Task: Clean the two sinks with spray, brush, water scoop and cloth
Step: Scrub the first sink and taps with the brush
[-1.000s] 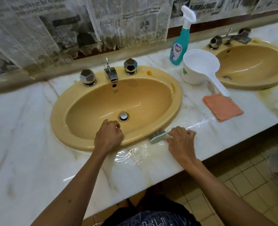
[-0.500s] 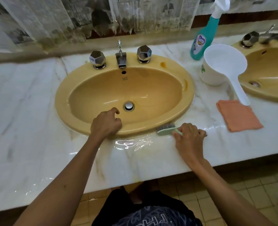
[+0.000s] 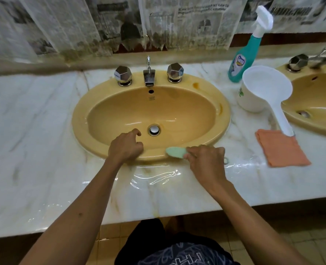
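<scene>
I see a wet marble counter (image 3: 34, 131) holding two yellow sinks (image 3: 82, 119) (image 3: 320, 129). Between them stand a spray bottle (image 3: 243, 54) and scoop (image 3: 261, 90); a cloth (image 3: 282, 150) lies flat.

A long white stone counter (image 3: 34, 131) with grey and yellow-brown streaks runs from side to side. A puddle (image 3: 158, 177) shines on the counter near its front edge, where light bounces off the wet stone. Behind the counter, a low pale ledge (image 3: 34, 64) runs along the wall. Above the ledge, sheets of old newspaper (image 3: 72, 25) hang on the wall, and their bottom edges are torn and stained brown. A strip of dark red wall (image 3: 292, 38) shows under the paper, up and to the right. Below the counter, the floor (image 3: 301, 226) is made of small square tan tiles.
</scene>
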